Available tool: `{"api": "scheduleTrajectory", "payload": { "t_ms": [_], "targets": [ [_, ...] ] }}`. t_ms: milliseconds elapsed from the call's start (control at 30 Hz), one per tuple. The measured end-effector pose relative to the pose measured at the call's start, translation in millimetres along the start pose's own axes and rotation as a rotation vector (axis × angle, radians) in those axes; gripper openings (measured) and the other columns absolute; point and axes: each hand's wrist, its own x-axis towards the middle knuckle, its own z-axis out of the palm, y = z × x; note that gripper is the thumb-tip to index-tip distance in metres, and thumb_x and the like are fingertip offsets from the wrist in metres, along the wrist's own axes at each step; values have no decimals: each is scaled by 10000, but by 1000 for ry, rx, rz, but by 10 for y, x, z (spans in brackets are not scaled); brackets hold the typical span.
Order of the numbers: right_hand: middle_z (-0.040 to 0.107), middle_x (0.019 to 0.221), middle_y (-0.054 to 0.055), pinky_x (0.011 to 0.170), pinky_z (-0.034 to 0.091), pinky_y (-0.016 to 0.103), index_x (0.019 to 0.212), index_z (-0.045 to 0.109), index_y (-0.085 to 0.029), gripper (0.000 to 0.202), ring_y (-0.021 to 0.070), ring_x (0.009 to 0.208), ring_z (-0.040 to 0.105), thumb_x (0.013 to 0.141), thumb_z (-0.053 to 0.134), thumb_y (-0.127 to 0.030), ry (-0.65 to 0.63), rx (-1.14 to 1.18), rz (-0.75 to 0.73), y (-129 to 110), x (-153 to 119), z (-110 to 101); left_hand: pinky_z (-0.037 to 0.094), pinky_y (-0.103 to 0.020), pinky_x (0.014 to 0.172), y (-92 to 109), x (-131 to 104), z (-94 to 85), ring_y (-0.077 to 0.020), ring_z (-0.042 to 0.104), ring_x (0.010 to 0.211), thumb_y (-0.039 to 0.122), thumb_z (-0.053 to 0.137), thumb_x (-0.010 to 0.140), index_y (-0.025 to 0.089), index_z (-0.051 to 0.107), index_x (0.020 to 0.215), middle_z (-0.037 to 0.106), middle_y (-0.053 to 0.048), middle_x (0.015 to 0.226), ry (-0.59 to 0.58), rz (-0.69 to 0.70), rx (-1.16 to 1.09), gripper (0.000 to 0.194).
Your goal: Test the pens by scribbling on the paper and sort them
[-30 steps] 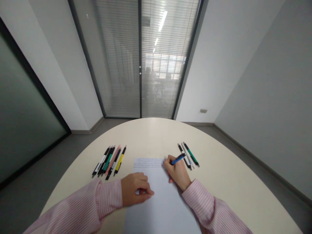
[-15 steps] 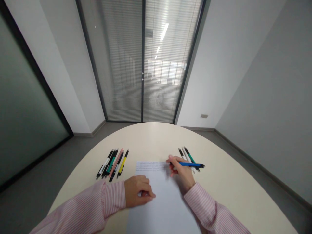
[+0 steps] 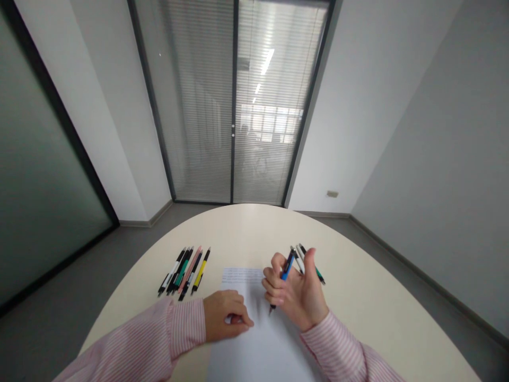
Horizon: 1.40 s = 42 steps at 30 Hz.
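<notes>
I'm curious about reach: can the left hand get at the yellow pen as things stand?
Probably yes: the yellow pen lies just beyond the left hand, nothing seems to block the way, and that hand holds no visible pen.

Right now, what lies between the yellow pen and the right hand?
Head view: a strip of table, then the paper at its written top.

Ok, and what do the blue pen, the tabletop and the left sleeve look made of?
Blue pen: probably smooth plastic, judging by its even colour. Tabletop: possibly satin laminate, as it's uniformly cream with a faint sheen. Left sleeve: matte woven fabric, perhaps cotton, from its soft folds.
</notes>
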Motion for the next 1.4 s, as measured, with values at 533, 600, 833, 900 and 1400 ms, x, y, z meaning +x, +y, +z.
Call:
{"api": "scheduleTrajectory", "payload": {
  "t_ms": [533, 600, 833, 900, 1400],
  "targets": [
    [437, 656, -48, 467, 453, 188, 715, 519, -211, 371, 73, 494, 422, 758, 616, -566, 308, -89, -171, 66, -69, -243, 430, -238, 636, 9, 7, -13, -143, 541, 618, 270, 548, 847, 166, 710, 830, 597, -11, 605, -23, -11, -6, 193],
    [432, 639, -44, 579, 511, 234, 728, 570, -206, 347, 94, 544, 469, 759, 624, -547, 452, -181, -299, -49, -129, -396, 430, -239, 631, 6, 7, -10, -144, 540, 614, 276, 542, 849, 159, 711, 828, 594, -14, 602, -25, -3, -4, 206],
    [607, 703, 9, 738, 532, 366, 838, 608, -191, 422, 169, 663, 620, 702, 605, -591, 951, -629, -664, -502, -379, -1257, 423, -246, 633, -16, -2, 9, -151, 537, 627, 312, 520, 865, 181, 705, 831, 596, -14, 615, -27, -24, 9, 230],
    [667, 762, 57, 767, 516, 408, 829, 631, -174, 413, 225, 737, 650, 653, 661, -546, 1053, -749, -650, -542, -434, -1431, 420, -248, 637, -20, -3, 8, -153, 536, 631, 314, 516, 868, 184, 703, 837, 597, -15, 618, -32, -22, 8, 230],
    [722, 633, 56, 615, 476, 344, 694, 737, -218, 309, 270, 634, 674, 636, 571, -472, 1079, -1522, -304, -414, -410, -1647, 422, -251, 640, -15, 5, -11, -153, 540, 636, 287, 526, 865, 176, 703, 855, 605, -21, 636, -47, -4, 11, 209]
  ]
}}
